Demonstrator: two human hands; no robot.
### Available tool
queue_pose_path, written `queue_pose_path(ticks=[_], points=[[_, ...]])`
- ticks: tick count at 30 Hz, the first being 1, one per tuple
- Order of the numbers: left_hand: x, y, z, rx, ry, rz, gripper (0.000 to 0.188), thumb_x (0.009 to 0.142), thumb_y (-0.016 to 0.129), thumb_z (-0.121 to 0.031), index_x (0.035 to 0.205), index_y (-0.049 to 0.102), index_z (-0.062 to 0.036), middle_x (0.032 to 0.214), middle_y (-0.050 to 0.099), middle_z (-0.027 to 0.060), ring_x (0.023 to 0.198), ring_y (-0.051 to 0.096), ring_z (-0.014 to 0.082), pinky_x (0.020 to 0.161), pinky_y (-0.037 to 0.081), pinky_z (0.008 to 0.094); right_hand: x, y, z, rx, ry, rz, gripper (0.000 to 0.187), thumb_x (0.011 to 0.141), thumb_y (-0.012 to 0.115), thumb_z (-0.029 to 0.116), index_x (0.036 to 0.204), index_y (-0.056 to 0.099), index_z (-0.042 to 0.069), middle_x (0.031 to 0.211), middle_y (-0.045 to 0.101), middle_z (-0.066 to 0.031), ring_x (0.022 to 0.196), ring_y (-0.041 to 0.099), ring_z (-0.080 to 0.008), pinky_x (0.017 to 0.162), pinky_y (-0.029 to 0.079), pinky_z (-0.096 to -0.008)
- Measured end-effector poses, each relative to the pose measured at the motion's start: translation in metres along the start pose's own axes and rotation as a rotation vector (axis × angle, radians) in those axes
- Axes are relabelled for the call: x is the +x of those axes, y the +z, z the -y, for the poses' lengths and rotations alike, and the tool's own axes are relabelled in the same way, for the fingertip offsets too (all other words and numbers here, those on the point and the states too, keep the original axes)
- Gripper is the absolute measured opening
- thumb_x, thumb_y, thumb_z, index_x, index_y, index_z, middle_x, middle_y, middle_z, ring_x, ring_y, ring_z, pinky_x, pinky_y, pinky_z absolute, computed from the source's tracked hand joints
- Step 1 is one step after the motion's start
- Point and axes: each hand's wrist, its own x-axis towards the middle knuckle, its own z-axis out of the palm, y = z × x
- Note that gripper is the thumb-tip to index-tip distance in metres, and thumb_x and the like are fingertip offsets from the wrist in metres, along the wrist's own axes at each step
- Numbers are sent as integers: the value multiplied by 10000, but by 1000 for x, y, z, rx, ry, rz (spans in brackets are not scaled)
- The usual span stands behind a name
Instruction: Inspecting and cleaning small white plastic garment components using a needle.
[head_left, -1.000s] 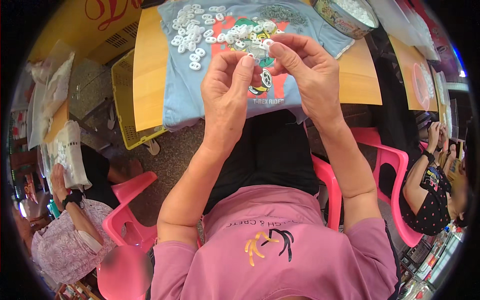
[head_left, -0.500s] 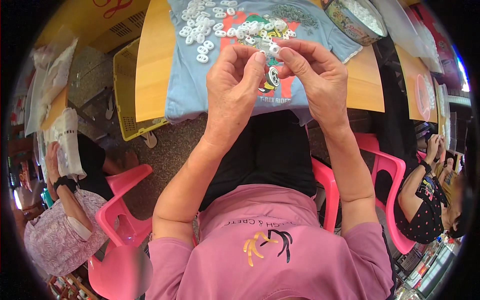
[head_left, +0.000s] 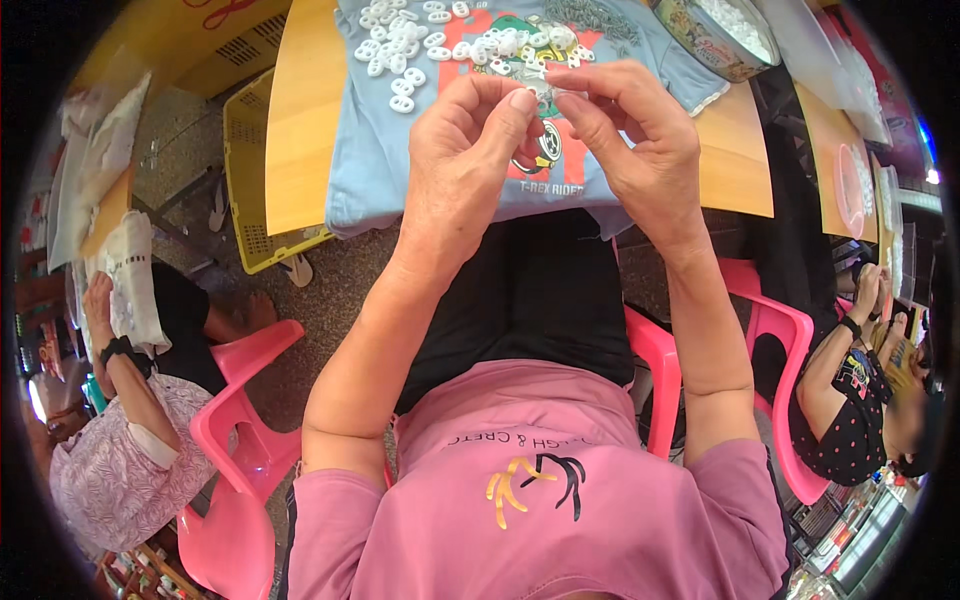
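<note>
Over the near part of a blue printed T-shirt (head_left: 385, 160) spread on the table, my two hands face each other. Thumb and forefinger of my left hand (head_left: 465, 145) are pinched on a small white plastic piece (head_left: 534, 91), mostly hidden by the fingertips. My right hand (head_left: 640, 135) is close beside it, thumb and forefinger apart, with nothing clearly visible between them. Beyond my left hand lie many white oval two-hole pieces (head_left: 400, 40). Smaller white parts (head_left: 520, 45) are heaped past my fingertips, and a pile of thin grey metal pieces (head_left: 600, 30) lies at the far side.
A round tin (head_left: 710, 45) of white pieces stands at the far right of the wooden table (head_left: 735, 160). A yellow crate (head_left: 250, 180) is at the table's left side. Pink chairs (head_left: 245, 440) and people seated left (head_left: 130, 450) and right (head_left: 845, 410) flank me.
The white piece at my right fingertips no longer shows there; my right thumb and forefinger have parted. My left hand keeps its pinch. The view has shifted slightly.
</note>
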Motion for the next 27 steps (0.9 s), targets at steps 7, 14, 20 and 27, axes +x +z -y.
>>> queue_pose_path(ticks=[7,14,20,27], points=[[0,1,1,64,15,6,179,956,599,-157,988,586,18,827,625,47,725,577,86,650,491,234,2,-4,-2,-110,-79,38,163,854,678,-14,1016,675,3,932,620,-54,842,611,-107,710,497,-226],[-1,3,8,94,62,-26,173,954,601,-152,976,582,18,818,623,45,706,575,82,632,491,229,-4,-1,-5,-68,-58,28,148,863,674,1,1012,671,3,928,623,-50,835,606,-109,710,492,-237],[0,3,7,117,43,-8,166,954,595,-144,980,581,20,806,626,45,702,577,84,630,492,232,-9,-2,-1,219,246,18,187,937,614,83,1091,669,-8,937,645,-33,796,612,-94,720,509,-228],[-2,6,1,99,24,0,171,947,605,-146,979,589,21,820,636,52,704,582,88,636,494,239,-10,-1,-1,493,360,-56,276,947,606,111,1193,624,-12,962,676,-73,812,646,-110,751,555,-268]])
